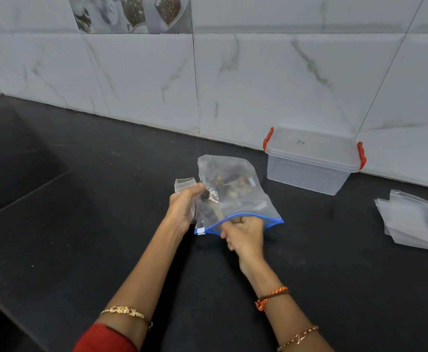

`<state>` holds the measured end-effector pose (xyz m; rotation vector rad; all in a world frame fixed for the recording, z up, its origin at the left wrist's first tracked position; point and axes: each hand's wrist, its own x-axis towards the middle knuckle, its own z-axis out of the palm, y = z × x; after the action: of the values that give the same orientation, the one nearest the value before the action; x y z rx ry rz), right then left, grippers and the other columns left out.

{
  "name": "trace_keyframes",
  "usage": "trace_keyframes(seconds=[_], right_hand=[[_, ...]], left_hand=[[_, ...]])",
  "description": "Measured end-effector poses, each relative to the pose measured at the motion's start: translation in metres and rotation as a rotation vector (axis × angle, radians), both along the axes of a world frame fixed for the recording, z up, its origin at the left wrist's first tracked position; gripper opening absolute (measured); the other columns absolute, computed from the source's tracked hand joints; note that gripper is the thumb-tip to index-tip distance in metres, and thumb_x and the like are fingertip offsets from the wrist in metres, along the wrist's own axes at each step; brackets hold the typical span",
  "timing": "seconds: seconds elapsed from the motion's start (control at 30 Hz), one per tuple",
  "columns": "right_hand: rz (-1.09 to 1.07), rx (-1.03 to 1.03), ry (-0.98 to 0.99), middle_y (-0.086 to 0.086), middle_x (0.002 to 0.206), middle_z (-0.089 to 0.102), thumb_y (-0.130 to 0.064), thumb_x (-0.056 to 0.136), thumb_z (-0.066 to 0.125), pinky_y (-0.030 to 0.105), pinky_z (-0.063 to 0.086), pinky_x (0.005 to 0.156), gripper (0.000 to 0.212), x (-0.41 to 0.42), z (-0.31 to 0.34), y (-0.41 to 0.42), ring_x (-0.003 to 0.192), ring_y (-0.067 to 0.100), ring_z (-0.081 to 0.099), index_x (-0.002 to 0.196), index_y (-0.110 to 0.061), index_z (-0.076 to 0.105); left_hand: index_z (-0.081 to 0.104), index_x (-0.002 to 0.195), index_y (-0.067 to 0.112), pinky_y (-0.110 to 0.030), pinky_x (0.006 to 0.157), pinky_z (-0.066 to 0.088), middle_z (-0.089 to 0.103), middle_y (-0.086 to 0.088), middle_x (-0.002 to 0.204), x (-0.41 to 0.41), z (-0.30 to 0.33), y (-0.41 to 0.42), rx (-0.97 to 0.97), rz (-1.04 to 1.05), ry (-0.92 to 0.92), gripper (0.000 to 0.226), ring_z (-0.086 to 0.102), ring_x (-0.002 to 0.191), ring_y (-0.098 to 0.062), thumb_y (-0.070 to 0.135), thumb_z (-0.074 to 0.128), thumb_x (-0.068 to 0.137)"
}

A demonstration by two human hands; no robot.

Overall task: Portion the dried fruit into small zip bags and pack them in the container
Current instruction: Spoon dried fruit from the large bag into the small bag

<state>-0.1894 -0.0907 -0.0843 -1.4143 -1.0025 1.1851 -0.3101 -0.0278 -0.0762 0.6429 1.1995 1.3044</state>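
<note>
1. On the dark, matte worktop (80,224), seen from the head camera, a large clear zip bag (235,196) of thin, crinkled plastic lies with its blue zip edge turned toward the person; a small white slider sits at the left end of that edge.
2. Inside this large bag the dried fruit (223,185) shows as dark brown and tan pieces of uneven shape, gathered mostly in the upper left part.
3. At the left side of the large bag, the left hand (182,207) has its fingers curled, and the thumb pinches a small zip bag (183,185), which is clear and soft and stands up above the fingers.
4. At the blue mouth of the large bag, the right hand (244,236) is closed like a fist; its fingertips are at the opening, but I cannot tell if they hold fruit or only the edge of the plastic.
5. Near the wall, behind and to the right of the large bag, stands a rectangular container (312,163) of translucent plastic, with its lid on and a red clip at each end.
6. Well apart on the right lies a loose pile of flat, empty small bags (411,219), frosted and smooth.
7. Behind all this rises a wall of glossy white tiles (258,72) with grey marble veins.
</note>
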Motion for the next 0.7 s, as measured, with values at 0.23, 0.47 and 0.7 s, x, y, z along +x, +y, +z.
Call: trace_keyframes(seconds=[0.23,0.47,0.7], right_hand=[[-0.083,-0.151,0.344,0.002,0.046,0.054,0.005,0.084,0.057,0.014,0.033,0.035,0.024,0.016,0.013,-0.011,0.034,0.002,0.041,0.062,-0.006,0.055],[-0.143,-0.123,0.321,-0.002,0.043,0.054,-0.003,0.085,0.062,0.015,0.033,0.036,0.016,0.045,0.017,-0.036,0.037,0.004,0.041,0.07,-0.005,0.058],[-0.221,-0.154,0.385,0.004,0.054,0.054,-0.004,0.087,0.059,0.014,0.035,0.037,0.015,0.073,0.018,-0.05,0.042,0.007,0.043,0.072,-0.007,0.057]], left_hand=[[0.063,0.09,0.003,-0.032,0.062,0.05,0.063,-0.011,0.088,-0.001,0.003,0.002,-0.001,0.121,0.012,0.008,0.062,0.079,-0.024,0.003,0.063,0.082],[0.063,0.067,0.023,-0.036,0.07,0.053,0.063,0.002,0.072,0.002,0.015,-0.026,0.145,0.168,0.514,0.018,0.061,0.073,-0.021,0.008,0.073,0.072],[0.061,0.095,0.015,-0.022,0.064,0.041,0.06,0.006,0.089,0.038,0.01,-0.078,0.408,-0.299,1.206,0.032,0.057,0.084,-0.016,0.016,0.079,0.068]])
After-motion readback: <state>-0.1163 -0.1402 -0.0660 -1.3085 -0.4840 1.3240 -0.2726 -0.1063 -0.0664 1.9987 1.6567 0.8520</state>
